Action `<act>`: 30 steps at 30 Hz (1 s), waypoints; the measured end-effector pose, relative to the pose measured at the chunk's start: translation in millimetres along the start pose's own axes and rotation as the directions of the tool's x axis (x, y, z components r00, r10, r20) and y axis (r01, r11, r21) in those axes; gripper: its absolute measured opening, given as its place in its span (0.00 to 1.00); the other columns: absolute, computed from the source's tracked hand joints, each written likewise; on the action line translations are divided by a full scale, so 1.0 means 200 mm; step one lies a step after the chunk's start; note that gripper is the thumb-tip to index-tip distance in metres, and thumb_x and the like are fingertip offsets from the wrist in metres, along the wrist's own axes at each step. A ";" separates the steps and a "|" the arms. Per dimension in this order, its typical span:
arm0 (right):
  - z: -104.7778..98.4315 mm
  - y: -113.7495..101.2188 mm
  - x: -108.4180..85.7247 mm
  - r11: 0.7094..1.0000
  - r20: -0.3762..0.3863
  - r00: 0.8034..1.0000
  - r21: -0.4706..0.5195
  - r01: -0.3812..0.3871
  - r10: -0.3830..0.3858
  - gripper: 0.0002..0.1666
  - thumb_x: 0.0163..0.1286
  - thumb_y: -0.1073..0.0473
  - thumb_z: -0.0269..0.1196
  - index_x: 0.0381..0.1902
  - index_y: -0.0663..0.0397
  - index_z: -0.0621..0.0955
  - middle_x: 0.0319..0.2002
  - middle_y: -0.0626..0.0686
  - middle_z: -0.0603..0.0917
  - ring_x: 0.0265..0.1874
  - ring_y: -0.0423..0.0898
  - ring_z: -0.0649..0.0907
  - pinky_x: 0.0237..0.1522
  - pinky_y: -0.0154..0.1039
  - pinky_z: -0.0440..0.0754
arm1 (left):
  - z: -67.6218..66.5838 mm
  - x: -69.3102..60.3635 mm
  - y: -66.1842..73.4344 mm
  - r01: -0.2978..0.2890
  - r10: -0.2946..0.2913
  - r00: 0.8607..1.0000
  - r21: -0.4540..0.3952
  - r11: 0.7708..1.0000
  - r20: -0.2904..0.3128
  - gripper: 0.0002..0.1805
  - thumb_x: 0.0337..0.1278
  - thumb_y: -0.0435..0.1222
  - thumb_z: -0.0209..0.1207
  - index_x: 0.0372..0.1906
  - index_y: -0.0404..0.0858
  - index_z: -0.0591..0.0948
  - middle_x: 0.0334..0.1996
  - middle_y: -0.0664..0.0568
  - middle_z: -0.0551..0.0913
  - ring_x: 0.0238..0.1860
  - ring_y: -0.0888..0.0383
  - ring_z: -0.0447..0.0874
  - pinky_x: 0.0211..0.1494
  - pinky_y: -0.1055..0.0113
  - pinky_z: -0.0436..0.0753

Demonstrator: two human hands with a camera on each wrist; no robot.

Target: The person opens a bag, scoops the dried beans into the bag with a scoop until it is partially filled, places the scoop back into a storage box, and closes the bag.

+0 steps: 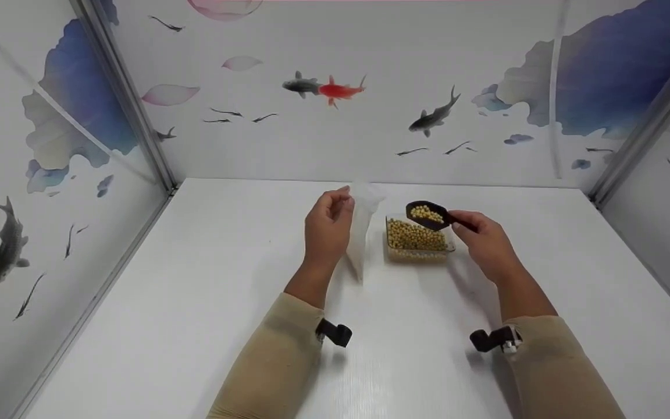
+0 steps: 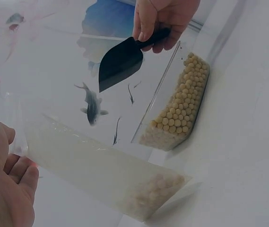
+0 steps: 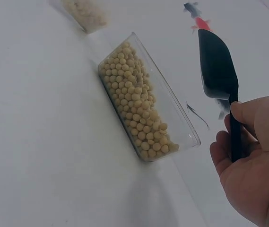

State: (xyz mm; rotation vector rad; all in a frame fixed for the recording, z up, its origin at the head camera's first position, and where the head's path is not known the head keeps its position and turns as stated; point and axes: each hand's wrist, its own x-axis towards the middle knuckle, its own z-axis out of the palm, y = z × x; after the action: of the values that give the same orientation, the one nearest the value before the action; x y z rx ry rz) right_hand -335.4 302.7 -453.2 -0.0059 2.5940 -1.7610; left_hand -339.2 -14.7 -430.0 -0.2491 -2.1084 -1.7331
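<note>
My left hand (image 1: 328, 228) pinches the top of a translucent bag (image 1: 360, 233), which hangs with its lower tip near the table. Soybeans (image 2: 155, 191) lie in the bottom of the bag in the left wrist view. To the right of the bag stands a clear rectangular container (image 1: 419, 254) of soybeans (image 3: 136, 101). My right hand (image 1: 489, 244) grips the handle of a black scoop (image 1: 438, 223), held above the container with soybeans (image 1: 426, 213) in its bowl. Only the dark underside of the scoop (image 3: 218, 66) shows in the right wrist view.
The white table (image 1: 224, 262) is bounded by printed panels (image 1: 312, 145) at the back and both sides, with metal posts (image 1: 131, 99) at the corners. Small black devices (image 1: 335, 333) sit at both sleeve cuffs.
</note>
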 end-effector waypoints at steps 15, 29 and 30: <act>0.04 -0.14 0.00 0.997 -0.035 0.998 -0.056 0.049 -0.051 0.26 0.86 0.50 0.57 0.75 0.53 0.75 0.74 0.58 0.76 0.74 0.53 0.74 0.72 0.43 0.74 | 0.00 -0.01 0.01 0.018 -0.018 1.000 0.001 1.000 0.001 0.09 0.82 0.43 0.58 0.54 0.46 0.83 0.67 0.59 0.85 0.68 0.60 0.84 0.72 0.67 0.83; 0.08 -0.50 0.01 0.920 -0.034 0.956 -0.281 0.272 -0.293 0.21 0.86 0.57 0.56 0.71 0.54 0.80 0.67 0.59 0.76 0.68 0.56 0.79 0.74 0.57 0.78 | 0.01 0.00 0.00 -0.003 0.003 1.000 0.017 1.000 -0.006 0.08 0.82 0.43 0.59 0.54 0.46 0.83 0.67 0.59 0.86 0.68 0.61 0.84 0.72 0.67 0.83; 0.09 -0.52 0.01 0.905 -0.030 0.949 -0.311 0.290 -0.314 0.21 0.86 0.58 0.56 0.70 0.55 0.80 0.66 0.59 0.76 0.68 0.56 0.78 0.74 0.57 0.78 | 0.01 0.00 0.00 -0.002 0.002 1.000 0.017 1.000 -0.004 0.09 0.82 0.43 0.59 0.54 0.45 0.83 0.67 0.58 0.86 0.69 0.60 0.84 0.72 0.67 0.83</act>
State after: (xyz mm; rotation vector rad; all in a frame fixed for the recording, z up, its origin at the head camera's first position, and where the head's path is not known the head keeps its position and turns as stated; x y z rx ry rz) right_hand -337.0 248.0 -363.8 -0.3670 3.0348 -1.4334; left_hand -339.3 -13.2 -429.3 -0.2425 -2.1180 -1.7129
